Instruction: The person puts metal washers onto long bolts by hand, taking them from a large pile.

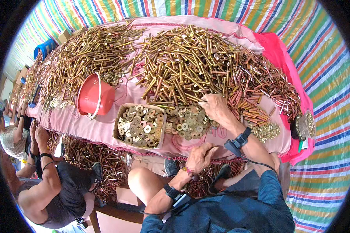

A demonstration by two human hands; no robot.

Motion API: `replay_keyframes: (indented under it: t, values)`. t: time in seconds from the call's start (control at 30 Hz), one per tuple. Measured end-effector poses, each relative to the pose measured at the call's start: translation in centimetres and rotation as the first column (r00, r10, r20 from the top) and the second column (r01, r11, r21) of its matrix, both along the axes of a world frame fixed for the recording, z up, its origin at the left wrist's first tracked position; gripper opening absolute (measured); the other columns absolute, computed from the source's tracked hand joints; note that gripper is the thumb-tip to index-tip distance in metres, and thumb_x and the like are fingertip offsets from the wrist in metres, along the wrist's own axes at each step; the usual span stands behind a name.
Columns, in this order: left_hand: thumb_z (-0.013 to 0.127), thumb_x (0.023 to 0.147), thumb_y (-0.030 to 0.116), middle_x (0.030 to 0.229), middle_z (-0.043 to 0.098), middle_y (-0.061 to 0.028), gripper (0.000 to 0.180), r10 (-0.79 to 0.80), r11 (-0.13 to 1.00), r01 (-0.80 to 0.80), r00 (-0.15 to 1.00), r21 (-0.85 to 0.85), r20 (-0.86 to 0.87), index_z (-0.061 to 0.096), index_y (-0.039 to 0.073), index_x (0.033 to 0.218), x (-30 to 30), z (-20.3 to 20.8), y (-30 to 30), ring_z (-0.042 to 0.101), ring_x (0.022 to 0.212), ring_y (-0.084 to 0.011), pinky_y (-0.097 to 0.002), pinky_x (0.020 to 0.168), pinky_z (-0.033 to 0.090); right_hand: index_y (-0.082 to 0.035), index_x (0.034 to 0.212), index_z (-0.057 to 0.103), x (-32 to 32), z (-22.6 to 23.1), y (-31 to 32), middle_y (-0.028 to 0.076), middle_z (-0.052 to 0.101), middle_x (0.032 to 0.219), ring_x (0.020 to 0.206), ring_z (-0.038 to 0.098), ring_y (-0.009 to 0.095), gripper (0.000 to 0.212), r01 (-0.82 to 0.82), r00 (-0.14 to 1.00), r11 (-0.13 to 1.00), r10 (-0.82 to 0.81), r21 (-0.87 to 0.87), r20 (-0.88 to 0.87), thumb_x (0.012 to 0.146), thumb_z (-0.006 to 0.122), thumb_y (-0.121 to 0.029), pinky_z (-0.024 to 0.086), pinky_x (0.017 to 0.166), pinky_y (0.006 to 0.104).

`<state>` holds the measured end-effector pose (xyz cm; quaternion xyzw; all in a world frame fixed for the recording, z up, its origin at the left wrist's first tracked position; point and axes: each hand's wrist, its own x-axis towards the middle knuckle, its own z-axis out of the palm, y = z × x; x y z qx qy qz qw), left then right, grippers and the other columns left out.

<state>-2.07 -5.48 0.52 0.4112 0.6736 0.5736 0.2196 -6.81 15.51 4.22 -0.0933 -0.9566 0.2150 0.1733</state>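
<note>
1. Nearest, the person's left hand (pixel 198 158) is loosely curled in front of the table's edge, thumb and fingers close together; whether anything sits inside it cannot be told.
2. Below the table edge, reddish-brown metal rods (pixel 93 155) lie heaped on both sides of the person's legs.
3. At the left, a co-worker in a dark sleeveless top holds 2 hands (pixel 41 138) raised together at the table's edge.
4. On the pale pink cloth (pixel 66 120) covering the table, an open rectangular cardboard box (pixel 164 128) holds flat, round metal washers (pixel 146 129). Just right of it lies a loose spread of brass-toned washers (pixel 186 123).
5. The person's right hand (pixel 214 106) reaches past that spread, fingers bent and drawn together at the near edge of a large heap of long, brass-coloured metal bolts (pixel 182 72); whether the fingertips grip a bolt cannot be told.
6. Right of that hand are small brass-coloured pieces (pixel 265 130) and, near the table's end, a clear round container (pixel 308 125).
7. Left of the bolts stands a red plastic bucket (pixel 107 95) with a white handle.
8. Farthest, striped multicoloured sheeting (pixel 319 66) runs behind the table.
</note>
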Motion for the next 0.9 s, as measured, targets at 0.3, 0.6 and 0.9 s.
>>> replay_keyframes:
  t: [0.3, 0.6, 0.9]
  values:
    - [0.066, 0.094, 0.012, 0.084, 0.07, -0.0181, 0.019, 0.172, 0.979, -0.163, 0.983, 0.122, -0.069, 0.065, 0.003, 0.111, 0.3, -0.8, 0.9, 0.072, 0.079, -0.0333, -0.0401, 0.067, 0.054, -0.001, 0.089, 0.071, 7.9, 3.0, 0.2, 0.014, 0.063, 0.069, 0.06, 0.06, 0.027, 0.022, 0.092, 0.996, 0.984, -0.091, -0.151, 0.008, 0.094, 0.063, -0.021, 0.046, 0.058, 0.0397]
    - [0.063, 0.083, -0.003, 0.095, 0.065, -0.0137, 0.049, 0.337, 0.934, -0.283, 0.899, 0.217, -0.279, 0.06, 0.01, 0.13, 0.6, -1.2, 2.4, 0.066, 0.075, -0.0341, -0.0429, 0.062, 0.053, 0.003, 0.096, 0.069, 15.5, 4.1, -3.3, 0.013, 0.064, 0.075, 0.071, 0.065, 0.021, 0.026, -0.045, 0.987, 0.901, 0.106, -0.431, 0.117, 0.096, 0.066, -0.023, 0.048, 0.061, 0.0355]
    - [0.073, 0.085, 0.007, 0.077, 0.059, -0.0125, 0.023, 0.415, 0.909, -0.38, 0.864, 0.172, -0.285, 0.069, 0.007, 0.108, 0.5, 0.1, 2.2, 0.06, 0.067, -0.0298, -0.0393, 0.058, 0.047, -0.002, 0.101, 0.071, 9.3, 1.3, -1.0, 0.018, 0.069, 0.086, 0.078, 0.067, 0.036, 0.023, 0.067, 0.998, 0.94, -0.064, -0.334, 0.018, 0.094, 0.066, -0.023, 0.054, 0.071, 0.04]
